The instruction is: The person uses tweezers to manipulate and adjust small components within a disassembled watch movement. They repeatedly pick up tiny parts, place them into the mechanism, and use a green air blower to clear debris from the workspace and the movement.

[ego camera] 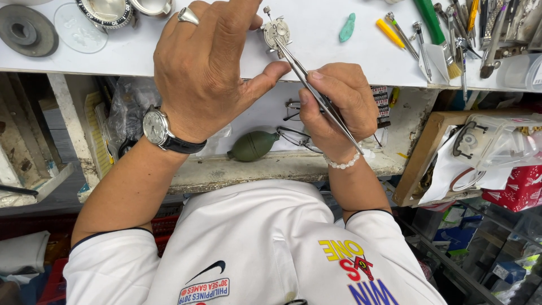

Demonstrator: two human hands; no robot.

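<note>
A small round watch movement [276, 31] with a stem sticking out lies on the white bench top [327, 56]. My right hand [339, 107], with a bead bracelet on the wrist, is shut on long steel tweezers [316, 93]; their tips reach the movement's lower edge. My left hand [209, 68] wears a ring and a wristwatch. Its fingertips press against the movement's left side, and its thumb stretches right to meet the tweezers. The ends of the left fingers run off the top of the view.
A watch case with a dark bezel [107, 11], a clear crystal [79, 28] and a grey disc [25, 28] lie at the left. Green putty [347, 27], a yellow stick [389, 33], a green-handled brush [437, 34] and several screwdrivers lie at the right. A green dust blower [253, 146] sits on the lower shelf.
</note>
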